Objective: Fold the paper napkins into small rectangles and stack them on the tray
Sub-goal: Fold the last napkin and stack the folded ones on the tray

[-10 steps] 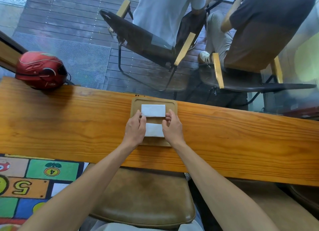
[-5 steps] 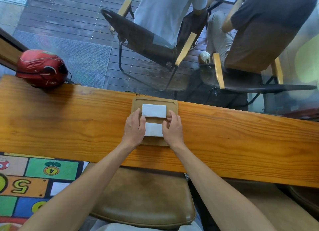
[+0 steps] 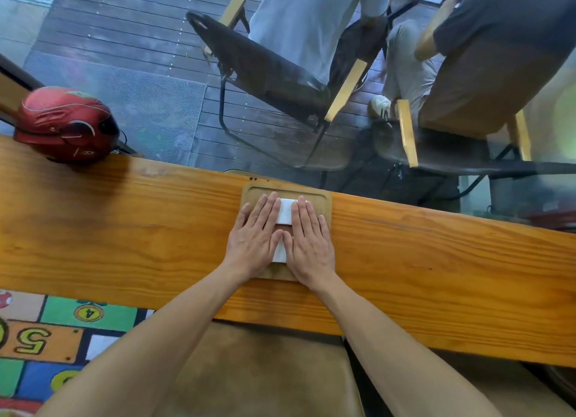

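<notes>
A small wooden tray [image 3: 325, 201] lies on the wooden counter [image 3: 124, 229] in front of me. Two folded white napkins rest in it: the far napkin [image 3: 285, 211] and the near napkin [image 3: 279, 254], both mostly covered. My left hand [image 3: 254, 237] lies flat, palm down, over their left halves. My right hand [image 3: 310, 239] lies flat over their right halves. The fingers of both hands are stretched out straight and reach to the far napkin. Only a narrow white strip of each napkin shows between the hands.
A red helmet [image 3: 64, 125] sits at the counter's far left edge. Beyond a glass pane, two people sit on chairs [image 3: 268, 74] on a dark deck. A brown stool seat [image 3: 261, 373] is below the counter, with a coloured number mat [image 3: 37, 338] at left.
Both hands have slid forward and flattened out. Earlier they gripped the near napkin by its ends with the far napkin uncovered; now they lie flat over both napkins.
</notes>
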